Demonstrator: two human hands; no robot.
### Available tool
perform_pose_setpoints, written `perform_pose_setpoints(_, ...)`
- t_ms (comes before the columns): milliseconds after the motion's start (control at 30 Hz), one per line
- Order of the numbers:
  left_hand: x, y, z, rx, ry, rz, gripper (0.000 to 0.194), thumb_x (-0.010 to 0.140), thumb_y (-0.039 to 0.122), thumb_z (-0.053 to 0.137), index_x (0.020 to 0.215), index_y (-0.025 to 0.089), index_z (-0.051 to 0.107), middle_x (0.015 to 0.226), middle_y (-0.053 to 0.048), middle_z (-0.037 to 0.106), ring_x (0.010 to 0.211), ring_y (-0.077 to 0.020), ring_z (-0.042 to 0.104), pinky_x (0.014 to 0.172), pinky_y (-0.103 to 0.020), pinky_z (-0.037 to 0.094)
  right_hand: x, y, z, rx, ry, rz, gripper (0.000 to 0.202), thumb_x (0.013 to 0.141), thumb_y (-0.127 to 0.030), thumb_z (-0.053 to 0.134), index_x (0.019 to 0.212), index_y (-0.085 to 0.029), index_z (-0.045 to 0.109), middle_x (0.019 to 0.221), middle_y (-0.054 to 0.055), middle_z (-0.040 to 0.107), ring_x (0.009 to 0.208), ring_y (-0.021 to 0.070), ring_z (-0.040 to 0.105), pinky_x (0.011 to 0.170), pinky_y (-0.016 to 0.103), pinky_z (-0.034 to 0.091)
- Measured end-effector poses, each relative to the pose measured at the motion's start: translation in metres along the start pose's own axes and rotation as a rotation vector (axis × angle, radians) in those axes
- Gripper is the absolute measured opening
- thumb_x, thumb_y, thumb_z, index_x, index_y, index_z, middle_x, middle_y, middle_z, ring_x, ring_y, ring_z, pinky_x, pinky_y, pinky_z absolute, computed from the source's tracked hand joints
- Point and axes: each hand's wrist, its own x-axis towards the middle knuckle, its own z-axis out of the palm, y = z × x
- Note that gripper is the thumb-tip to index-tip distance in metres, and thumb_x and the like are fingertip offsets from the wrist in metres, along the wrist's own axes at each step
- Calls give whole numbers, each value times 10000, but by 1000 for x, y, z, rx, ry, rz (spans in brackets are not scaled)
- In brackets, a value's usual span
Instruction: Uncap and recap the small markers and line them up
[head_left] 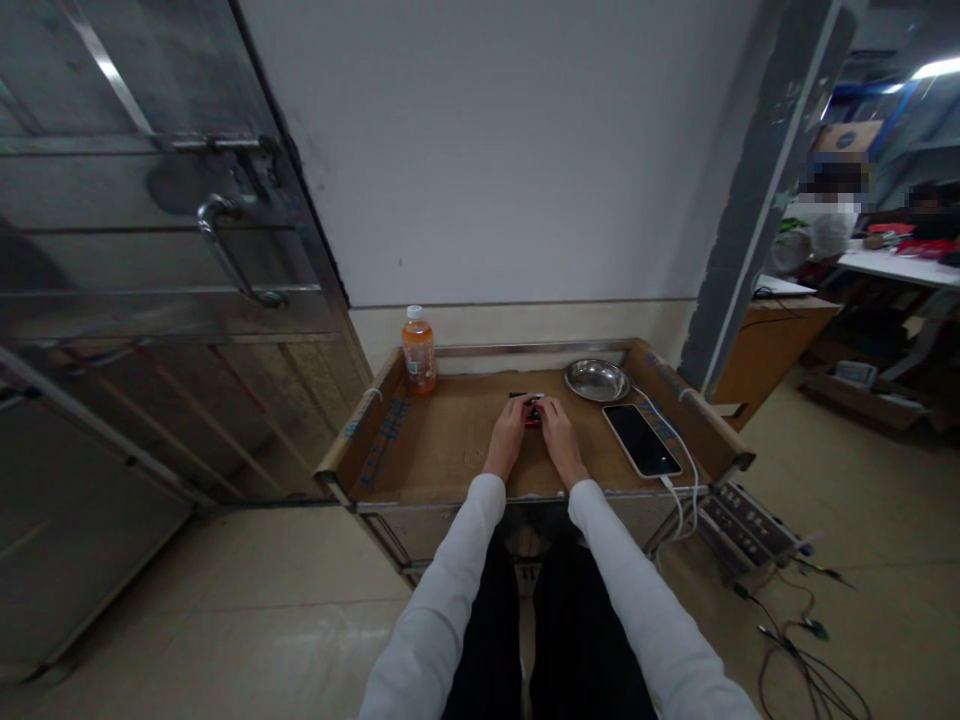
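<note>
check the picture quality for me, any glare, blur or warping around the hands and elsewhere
Head view: muted light, with glare streaks on the metal door and highlights in the shiny dish; head view: door and grey pillar lean, stretched by the wide lens; head view: small item at the hands lacks clear detail.

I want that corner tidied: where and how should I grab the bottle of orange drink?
Probably around the middle of the bottle's rounded body, below its pale cap, coming from the front right: it stands upright, with the cardboard side wall close on its left and the back rail behind.
</note>
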Motion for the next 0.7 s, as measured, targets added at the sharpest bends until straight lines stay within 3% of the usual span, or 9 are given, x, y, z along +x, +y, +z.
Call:
perform_pose_setpoints(167,-1,2,-1,-87,8,-24,234,918,147,415,1135,196,487,1127,-85,553,1048,-159,587,903,-320,505,-3,-1,1,0,-66,-43,329,909,-144,335,1127,-188,577,1188,103,581,1110,184,557,968,339,453)
perform_pose_setpoints(333,-2,3,-3,-40,-2,-77,201,927,180,416,1113,185,491,1115,-89,578,1017,-163,598,880,-318,495,-5,0,-4,-18,-29,52,305,932,-218,350,1092,-188,607,1092,101,636,993,196,610,884,338,484)
perform_pose_setpoints(400,-2,4,-4,54,-67,-75,198,922,159,414,1088,181,520,1082,-84,612,1007,-171,597,893,-329,474,-5,0,-7,-23,26,98,317,943,-257,344,1097,-183,611,1075,105,647,980,199,612,879,341,480)
perform_pose_setpoints(533,-2,6,-6,259,-310,10,175,908,153,443,987,182,597,978,-66,662,955,-190,600,902,-353,425,-4,1,-10,-6,88,147,349,949,-278,324,1095,-173,623,1072,112,657,966,198,615,879,341,473)
perform_pose_setpoints(700,-3,5,-5,320,-358,31,180,888,283,540,1036,219,620,1104,-54,628,1049,-202,558,922,-354,384,-4,2,-11,57,96,148,366,936,-252,317,1074,-184,649,1090,97,663,995,185,615,913,330,463)
